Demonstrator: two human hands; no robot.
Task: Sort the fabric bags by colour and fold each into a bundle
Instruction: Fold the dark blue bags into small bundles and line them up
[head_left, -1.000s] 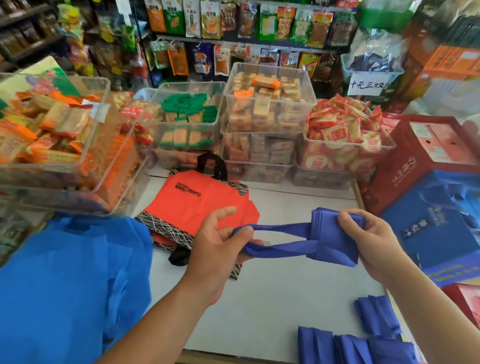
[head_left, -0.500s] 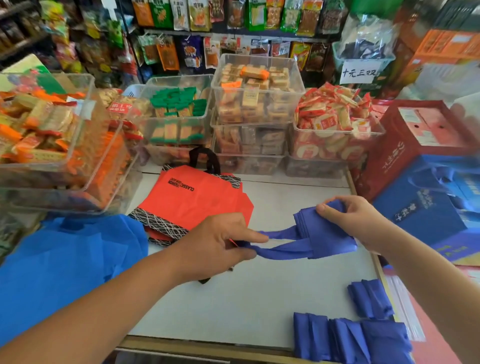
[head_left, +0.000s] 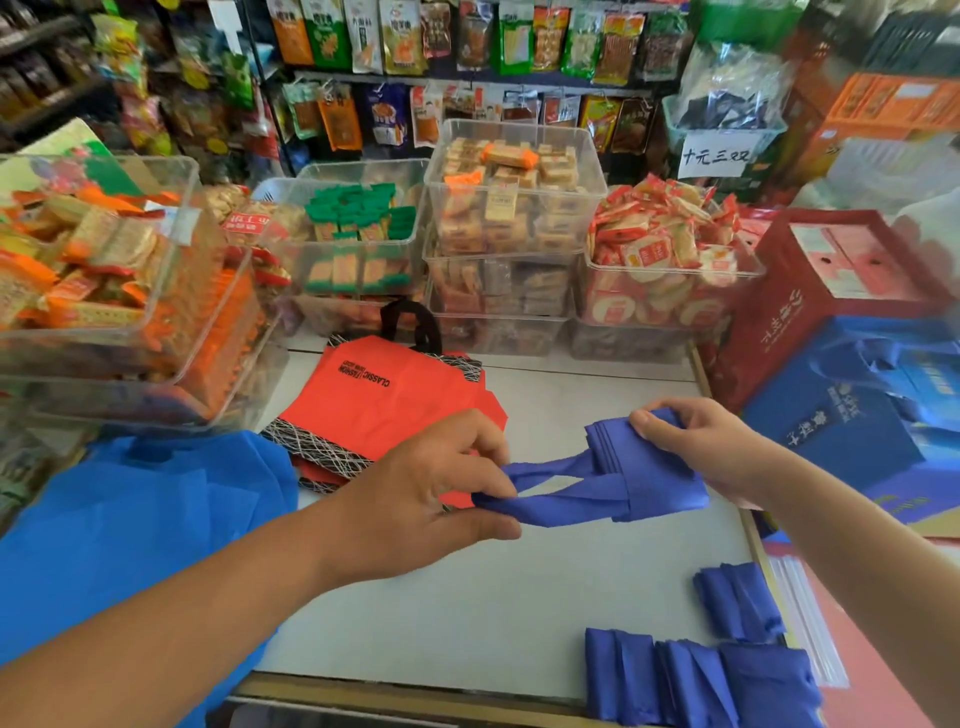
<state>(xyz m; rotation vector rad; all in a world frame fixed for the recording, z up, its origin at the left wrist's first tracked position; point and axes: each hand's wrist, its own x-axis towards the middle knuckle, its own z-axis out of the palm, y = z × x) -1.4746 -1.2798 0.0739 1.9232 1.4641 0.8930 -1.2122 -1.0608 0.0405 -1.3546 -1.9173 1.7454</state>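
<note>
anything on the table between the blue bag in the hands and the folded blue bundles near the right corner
Nothing visible. The left hand and right hand hold the blue bag; only bare table lies between it and the folded bundles.

Dark blue bag (head_left: 644, 473) is up off the surface (head_left: 519, 597), folded into a thick pad, with its two handles (head_left: 545, 488) stretched out to the left. The right hand (head_left: 711, 447) grips the pad, and the left hand (head_left: 431, 493) pinches the handle loops. Orange-red bags (head_left: 384, 400) lie flat in a stack just behind. Light blue bags (head_left: 130, 519) are heaped at the left. Folded dark blue bundles (head_left: 696, 680) sit at the near right corner.
</note>
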